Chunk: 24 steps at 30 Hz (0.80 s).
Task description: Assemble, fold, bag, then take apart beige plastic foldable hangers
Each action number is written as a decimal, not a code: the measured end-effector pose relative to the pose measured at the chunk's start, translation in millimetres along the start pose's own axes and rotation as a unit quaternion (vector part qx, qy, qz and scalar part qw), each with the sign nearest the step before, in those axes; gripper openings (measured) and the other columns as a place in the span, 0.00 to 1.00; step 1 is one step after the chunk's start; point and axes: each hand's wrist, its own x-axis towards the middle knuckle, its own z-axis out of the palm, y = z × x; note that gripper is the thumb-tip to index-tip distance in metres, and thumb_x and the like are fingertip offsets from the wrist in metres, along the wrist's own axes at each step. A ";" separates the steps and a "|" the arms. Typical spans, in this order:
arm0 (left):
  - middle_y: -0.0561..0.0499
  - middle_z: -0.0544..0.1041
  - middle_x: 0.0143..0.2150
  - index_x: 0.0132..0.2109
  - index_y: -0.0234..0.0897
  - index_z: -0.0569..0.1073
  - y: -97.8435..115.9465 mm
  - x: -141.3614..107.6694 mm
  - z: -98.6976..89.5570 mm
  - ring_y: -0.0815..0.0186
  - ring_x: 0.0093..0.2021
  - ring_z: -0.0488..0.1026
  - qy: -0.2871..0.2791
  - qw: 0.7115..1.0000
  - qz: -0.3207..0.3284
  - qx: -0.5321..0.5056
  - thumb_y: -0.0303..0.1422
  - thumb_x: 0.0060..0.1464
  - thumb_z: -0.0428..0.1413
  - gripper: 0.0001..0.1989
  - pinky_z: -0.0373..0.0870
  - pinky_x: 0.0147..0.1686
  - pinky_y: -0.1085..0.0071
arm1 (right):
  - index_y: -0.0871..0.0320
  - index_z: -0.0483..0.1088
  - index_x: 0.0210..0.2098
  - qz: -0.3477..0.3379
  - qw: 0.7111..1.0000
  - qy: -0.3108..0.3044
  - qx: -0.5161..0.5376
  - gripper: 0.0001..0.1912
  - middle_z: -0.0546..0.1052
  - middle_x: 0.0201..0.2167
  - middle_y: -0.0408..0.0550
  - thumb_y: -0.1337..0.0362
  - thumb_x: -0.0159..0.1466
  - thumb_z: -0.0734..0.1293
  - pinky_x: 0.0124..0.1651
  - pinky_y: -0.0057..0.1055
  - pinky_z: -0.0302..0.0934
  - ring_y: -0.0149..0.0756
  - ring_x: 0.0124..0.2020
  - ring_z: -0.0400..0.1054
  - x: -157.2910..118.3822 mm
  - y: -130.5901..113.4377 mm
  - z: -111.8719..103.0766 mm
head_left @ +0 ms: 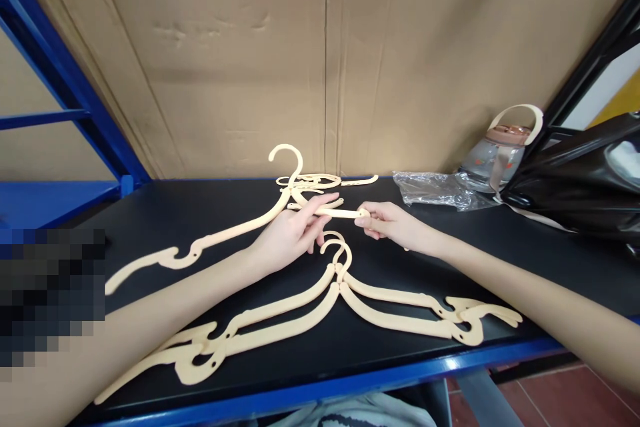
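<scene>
Black blue-edged tabletop [165, 213]; on it cream hangers [340, 289], clear plastic [430, 188], bottle [484, 159].

No text, label, brand, number or sign can be read. The bottle [481, 165] bears a few small orange-red marks, too small to make out. The cloth [390, 411] at the bottom edge shows dark marks, cut off by the frame and not legible.
</scene>
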 end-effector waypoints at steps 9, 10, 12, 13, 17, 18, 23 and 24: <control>0.58 0.73 0.25 0.54 0.38 0.66 -0.2 2.2 -0.2 0.72 0.23 0.71 0.038 0.995 0.044 0.078 0.34 0.66 0.44 0.13 0.69 0.29 0.76 | 0.56 0.58 0.28 0.123 0.990 -0.035 0.052 0.22 0.59 0.16 0.34 0.43 0.59 0.63 0.19 0.24 0.40 0.23 0.16 0.49 0.9 -3.4 3.3; 0.56 0.75 0.29 0.52 0.38 0.68 -1.4 4.4 0.3 0.70 0.28 0.73 0.049 0.990 0.064 0.117 0.35 0.66 0.45 0.12 0.69 0.32 0.74 | 0.56 0.59 0.28 0.124 0.990 -0.039 0.049 0.22 0.59 0.15 0.34 0.43 0.59 0.63 0.19 0.24 0.41 0.24 0.16 0.49 1.5 -1.9 4.0; 0.50 0.76 0.38 0.48 0.38 0.72 -4.4 9.9 2.8 0.65 0.39 0.73 0.044 0.977 0.101 0.184 0.36 0.65 0.47 0.12 0.70 0.38 0.70 | 0.57 0.59 0.28 0.108 0.993 -0.036 0.042 0.21 0.60 0.15 0.35 0.44 0.60 0.62 0.20 0.25 0.43 0.25 0.17 0.50 2.8 2.0 5.5; 0.49 0.76 0.41 0.47 0.38 0.73 -6.2 12.8 4.7 0.63 0.42 0.72 0.027 0.972 0.113 0.204 0.37 0.65 0.48 0.11 0.69 0.40 0.68 | 0.57 0.60 0.28 0.096 0.994 -0.029 0.035 0.20 0.60 0.15 0.35 0.45 0.61 0.62 0.21 0.25 0.44 0.25 0.17 0.51 3.3 4.1 6.2; 0.49 0.74 0.42 0.48 0.38 0.73 -13.1 20.0 13.9 0.64 0.40 0.72 -0.012 0.979 0.106 0.171 0.35 0.65 0.49 0.11 0.68 0.39 0.69 | 0.57 0.61 0.28 0.062 0.998 0.007 -0.006 0.18 0.62 0.16 0.36 0.49 0.64 0.60 0.25 0.27 0.49 0.27 0.19 0.54 4.0 9.0 7.4; 0.50 0.73 0.42 0.49 0.38 0.72 -14.1 20.3 15.8 0.66 0.39 0.72 -0.003 0.983 0.104 0.151 0.34 0.65 0.48 0.11 0.68 0.38 0.70 | 0.57 0.62 0.28 0.055 0.998 0.014 -0.017 0.17 0.63 0.16 0.36 0.50 0.64 0.60 0.26 0.27 0.50 0.27 0.20 0.55 3.8 8.6 7.3; 0.52 0.72 0.40 0.48 0.39 0.72 -13.8 18.2 19.2 0.68 0.36 0.72 0.006 0.988 0.092 0.120 0.32 0.65 0.49 0.09 0.67 0.36 0.72 | 0.57 0.65 0.31 0.032 0.995 0.041 -0.088 0.10 0.67 0.19 0.37 0.58 0.65 0.60 0.27 0.27 0.51 0.28 0.22 0.59 2.1 -0.4 6.7; 0.52 0.72 0.39 0.47 0.39 0.72 -13.5 18.1 19.0 0.67 0.36 0.72 0.002 0.989 0.090 0.118 0.32 0.65 0.49 0.08 0.67 0.36 0.72 | 0.57 0.66 0.33 0.032 0.993 0.045 -0.100 0.09 0.68 0.20 0.37 0.60 0.66 0.58 0.28 0.27 0.52 0.29 0.22 0.60 1.6 -2.4 6.8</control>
